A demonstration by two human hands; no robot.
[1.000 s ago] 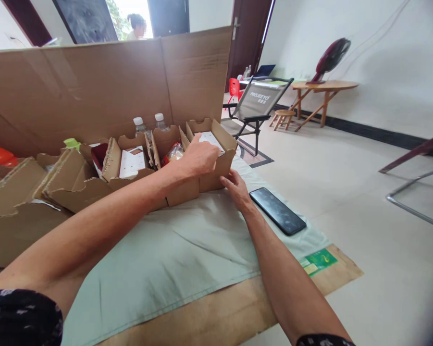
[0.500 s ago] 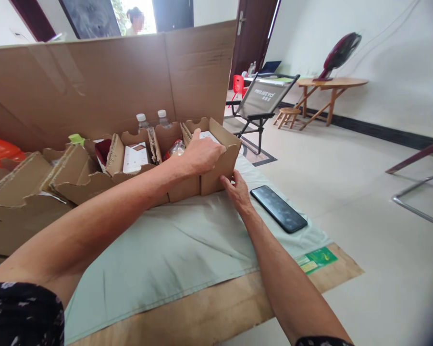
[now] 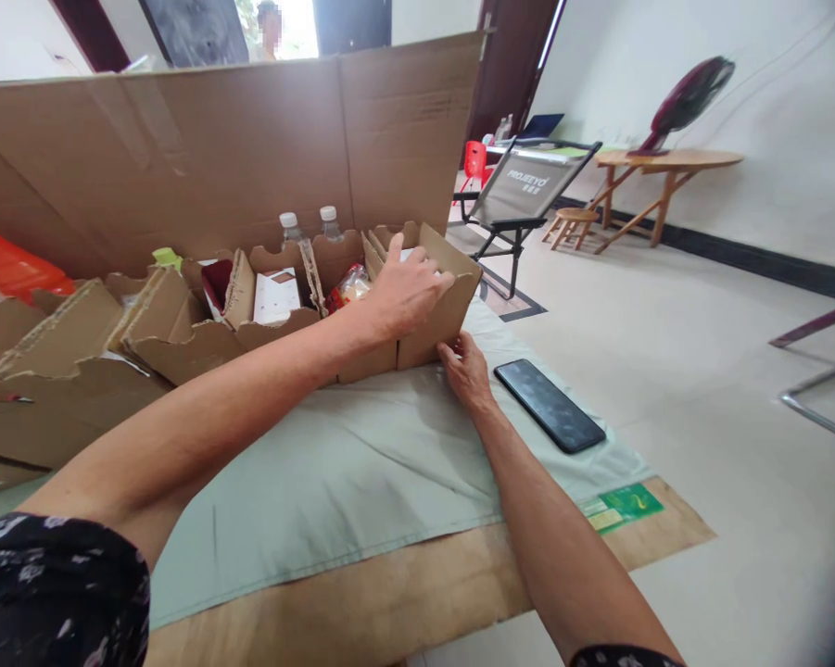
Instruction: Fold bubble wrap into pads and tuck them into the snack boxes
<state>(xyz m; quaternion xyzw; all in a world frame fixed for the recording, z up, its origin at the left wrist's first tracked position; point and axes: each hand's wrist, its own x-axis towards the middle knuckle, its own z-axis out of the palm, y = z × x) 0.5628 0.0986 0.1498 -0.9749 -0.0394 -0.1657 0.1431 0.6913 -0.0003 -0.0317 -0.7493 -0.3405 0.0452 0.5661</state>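
The rightmost cardboard box stands at the end of a row of open boxes on the pale green cloth. Over its open top lies my left hand, fingers spread and partly inside, above a white item largely hidden by the hand. My right hand touches the lower right corner of the same box, fingers curled against the cardboard. Beside my left hand, the neighbouring box holds a red and clear packet. A box farther left contains a white carton. A black phone lies right of my right hand.
A tall cardboard panel rises behind the boxes, with two white-capped bottles before it. An orange item lies at left. Beyond are a folding chair, a fan on a wooden table, and a person at the window.
The view has shifted, moving the scene slightly right. The fingers of my left hand have spread and lifted a little over the box. My right hand stays at the box's lower corner.
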